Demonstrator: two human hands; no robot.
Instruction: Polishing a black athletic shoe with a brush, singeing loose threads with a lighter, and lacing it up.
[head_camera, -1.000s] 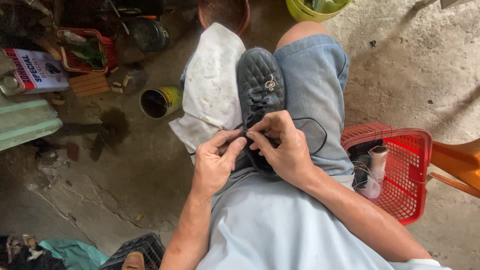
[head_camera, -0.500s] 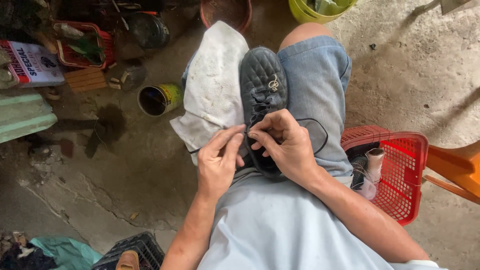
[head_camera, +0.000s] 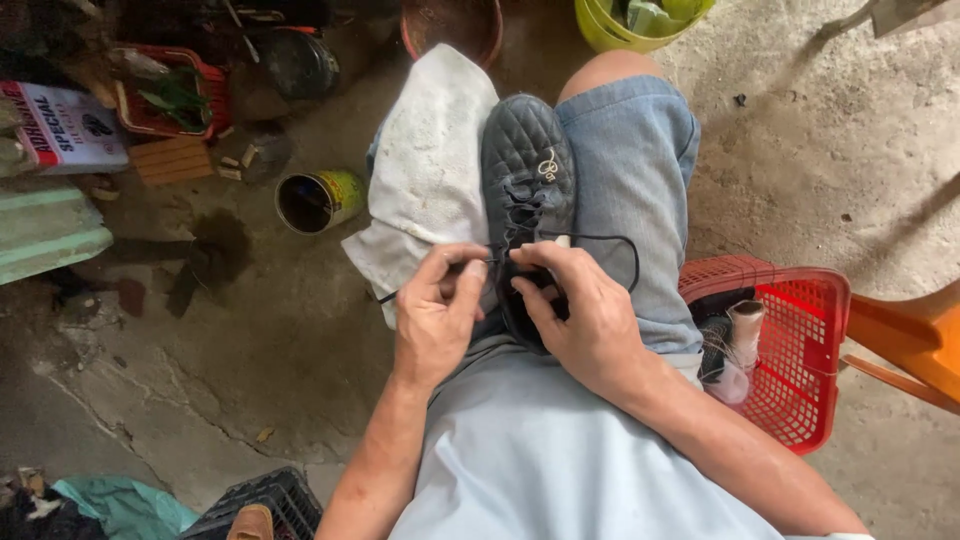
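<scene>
My left hand pinches one end of a black shoelace between thumb and fingers, and my right hand grips the lace's other part just beside it, over the opening of a dark quilted shoe. The lace loops out to the right across my denim shorts. The shoe rests lengthwise on my lap, toe pointing away, touching a white cloth draped at its left. A red plastic basket sits at my right, an open tin can on the concrete floor at left.
</scene>
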